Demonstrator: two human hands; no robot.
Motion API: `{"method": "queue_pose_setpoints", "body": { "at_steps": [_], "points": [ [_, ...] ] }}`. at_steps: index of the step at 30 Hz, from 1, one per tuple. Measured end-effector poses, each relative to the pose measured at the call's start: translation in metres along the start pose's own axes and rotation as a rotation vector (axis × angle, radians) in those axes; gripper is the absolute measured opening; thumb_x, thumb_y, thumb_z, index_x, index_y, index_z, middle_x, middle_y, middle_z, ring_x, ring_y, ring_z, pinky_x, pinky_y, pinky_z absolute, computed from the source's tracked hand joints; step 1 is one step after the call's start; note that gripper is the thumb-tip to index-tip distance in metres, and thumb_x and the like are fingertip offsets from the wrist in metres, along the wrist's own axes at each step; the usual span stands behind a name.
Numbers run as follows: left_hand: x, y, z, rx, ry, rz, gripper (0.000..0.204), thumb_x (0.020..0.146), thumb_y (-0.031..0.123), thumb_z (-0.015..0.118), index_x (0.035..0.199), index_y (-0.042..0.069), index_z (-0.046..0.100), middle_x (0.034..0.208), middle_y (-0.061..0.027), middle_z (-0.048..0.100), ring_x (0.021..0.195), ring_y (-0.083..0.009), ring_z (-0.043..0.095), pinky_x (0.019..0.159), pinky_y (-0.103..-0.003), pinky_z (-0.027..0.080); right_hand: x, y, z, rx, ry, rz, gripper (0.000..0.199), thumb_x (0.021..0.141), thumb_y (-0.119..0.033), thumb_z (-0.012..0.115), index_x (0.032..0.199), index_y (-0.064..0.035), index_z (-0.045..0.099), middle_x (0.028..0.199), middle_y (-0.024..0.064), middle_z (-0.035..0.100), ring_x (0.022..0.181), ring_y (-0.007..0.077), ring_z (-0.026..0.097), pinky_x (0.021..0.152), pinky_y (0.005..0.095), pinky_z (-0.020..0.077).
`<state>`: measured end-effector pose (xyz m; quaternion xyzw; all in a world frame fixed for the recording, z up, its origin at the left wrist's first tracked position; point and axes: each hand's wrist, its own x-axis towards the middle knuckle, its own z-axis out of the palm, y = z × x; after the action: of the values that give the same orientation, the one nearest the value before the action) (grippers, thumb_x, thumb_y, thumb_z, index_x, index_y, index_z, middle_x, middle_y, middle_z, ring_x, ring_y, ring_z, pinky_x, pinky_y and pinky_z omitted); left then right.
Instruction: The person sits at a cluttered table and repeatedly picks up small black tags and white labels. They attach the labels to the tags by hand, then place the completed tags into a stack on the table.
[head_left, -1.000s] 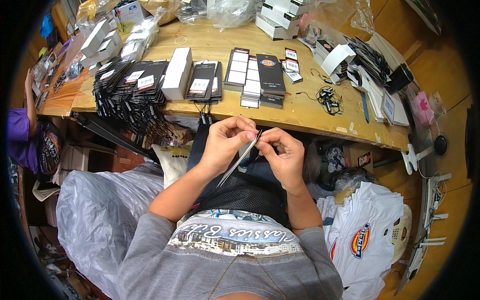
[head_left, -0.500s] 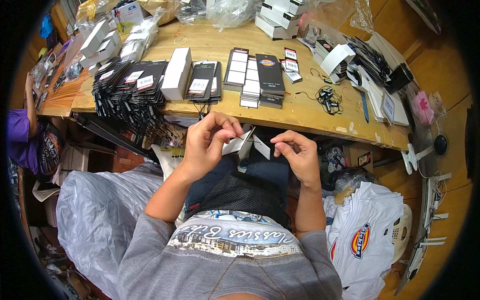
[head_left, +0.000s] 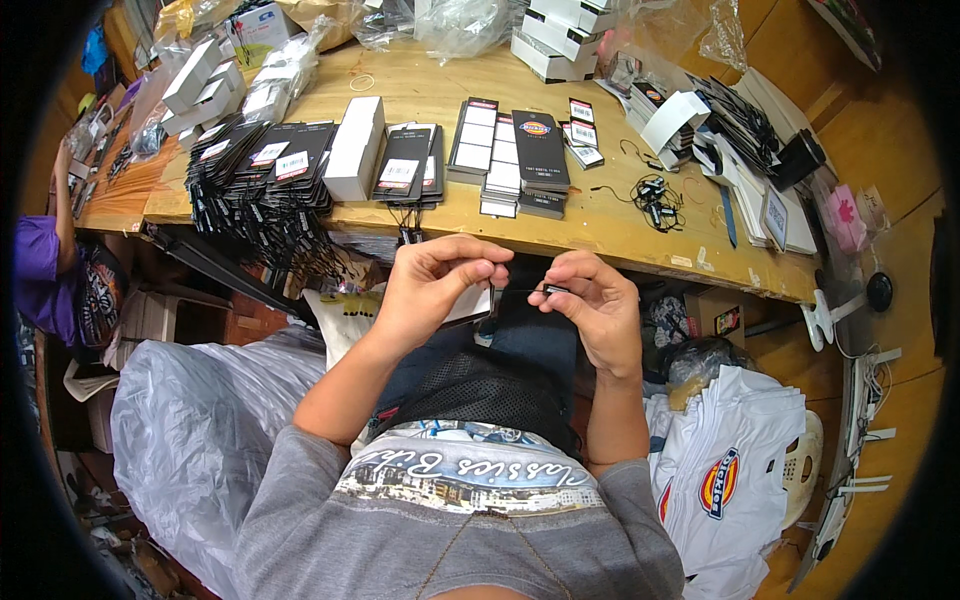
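Note:
In front of my lap, just off the table's near edge, I hold my two hands close together. My left hand is closed in a pinch, with a thin dark cord running from its fingertips toward the right. Below those fingers hangs a white hang tag, partly hidden by the hand. My right hand pinches a small black cord clasp between thumb and fingers. On the table ahead lie stacked black hang tags, and beside them more stacks of black and white tags.
Strung black tags hang over the edge at left, next to a white box. A tangle of black cords lies at right. White shirts are piled right of me; a grey plastic bag bulges at left. Another person in purple sits far left.
The white tags between my hands have dropped lower and turned, so less of them shows. My right fingers now have a black clasp showing at their tips; my left fingertips have shifted right.

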<state>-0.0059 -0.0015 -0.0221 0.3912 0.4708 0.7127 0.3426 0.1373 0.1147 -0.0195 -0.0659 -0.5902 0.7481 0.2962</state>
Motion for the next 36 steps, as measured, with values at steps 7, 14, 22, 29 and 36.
{"method": "queue_pose_setpoints", "body": {
  "at_steps": [7, 14, 22, 29, 36],
  "points": [
    [0.0, -0.001, 0.012, 0.05, -0.059, 0.034, 0.014, 0.073, -0.001, 0.056, 0.086, -0.005, 0.057, 0.079, -0.0061, 0.057, 0.071, -0.0102, 0.056, 0.065, -0.02, 0.045, 0.0, 0.0, 0.004, -0.145, 0.102, -0.141, 0.02, 0.068, 0.011, 0.056, 0.086, 0.0033, 0.054, 0.081, 0.0082, 0.058, 0.079, 0.0134, 0.056, 0.072, 0.022, 0.0447],
    [0.0, 0.005, 0.021, 0.125, 0.031, 0.041, 0.013, 0.071, -0.002, 0.058, 0.084, -0.005, 0.057, 0.079, -0.0056, 0.056, 0.071, -0.0072, 0.054, 0.063, -0.018, 0.044, 0.0, -0.002, 0.011, -0.223, 0.131, -0.243, 0.017, 0.069, 0.012, 0.054, 0.083, 0.0032, 0.054, 0.085, 0.0094, 0.056, 0.08, 0.0131, 0.055, 0.072, 0.0209, 0.044],
    [-0.001, 0.006, 0.021, 0.167, 0.035, 0.047, 0.021, 0.07, -0.003, 0.059, 0.09, -0.004, 0.052, 0.073, -0.0048, 0.056, 0.067, -0.0078, 0.054, 0.062, -0.019, 0.044, 0.001, -0.002, 0.012, -0.287, 0.128, -0.272, 0.014, 0.069, 0.012, 0.055, 0.08, 0.0029, 0.054, 0.084, 0.0098, 0.057, 0.079, 0.013, 0.055, 0.069, 0.0201, 0.0446],
    [0.001, 0.008, 0.02, 0.193, 0.032, 0.059, 0.022, 0.07, -0.003, 0.059, 0.09, -0.004, 0.051, 0.074, -0.0051, 0.056, 0.069, -0.0081, 0.054, 0.063, -0.019, 0.045, 0.001, -0.003, 0.013, -0.281, 0.146, -0.258, 0.013, 0.069, 0.011, 0.056, 0.078, 0.0021, 0.054, 0.082, 0.0096, 0.057, 0.078, 0.0128, 0.056, 0.068, 0.0197, 0.0446],
    [0.002, 0.009, 0.019, 0.227, 0.036, 0.069, 0.021, 0.07, -0.003, 0.059, 0.089, -0.004, 0.051, 0.074, -0.0048, 0.056, 0.069, -0.0079, 0.054, 0.063, -0.019, 0.045, 0.002, -0.005, 0.011, -0.294, 0.144, -0.292, 0.013, 0.068, 0.012, 0.055, 0.077, 0.0022, 0.053, 0.082, 0.01, 0.057, 0.077, 0.0129, 0.056, 0.068, 0.0194, 0.0446]
  ]
}}
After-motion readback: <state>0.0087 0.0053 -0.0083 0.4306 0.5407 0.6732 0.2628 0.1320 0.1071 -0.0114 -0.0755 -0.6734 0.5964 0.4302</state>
